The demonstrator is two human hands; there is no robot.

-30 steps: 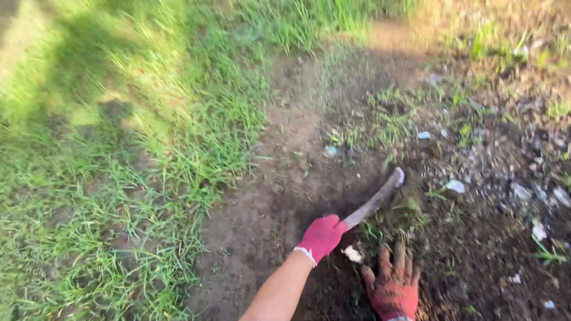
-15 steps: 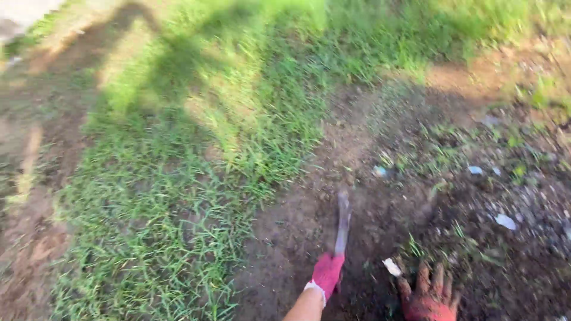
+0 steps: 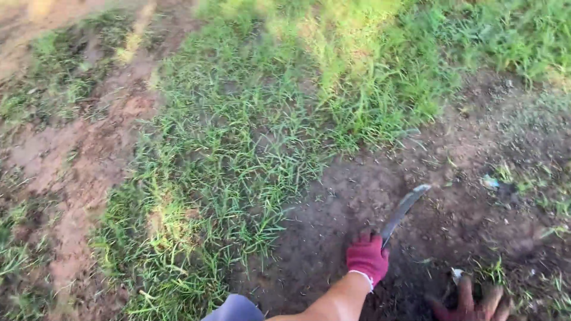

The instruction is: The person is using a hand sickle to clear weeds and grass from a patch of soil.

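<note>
At the bottom edge of the frame, the person's right hand (image 3: 473, 303), in a soil-caked red glove, presses flat on the dark earth with its fingers spread apart and nothing gripped, apparently to brace the body low over the work. A small pale scrap (image 3: 457, 274) lies just beyond its fingertips. To its left, the left hand (image 3: 367, 258), in a cleaner red glove with a white cuff, is closed tight around the handle of a curved metal blade (image 3: 403, 208); the bare forearm runs back toward the camera. The blade slants up and to the right from the fist, its tip raised over the ground, an angle that suits a scraping or chopping stroke at grass roots. The two hands sit apart, one steadying, one wielding the tool. Around them spreads a patch of bare soil (image 3: 357, 196), scattered with loose blades of cut grass. A small bluish fragment of litter (image 3: 489, 181) lies on the soil to the right. Beyond the patch stands a thick band of green grass (image 3: 250, 131), sunlit toward the top, and at far left runs a strip of reddish bare dirt (image 3: 89, 166).
</note>
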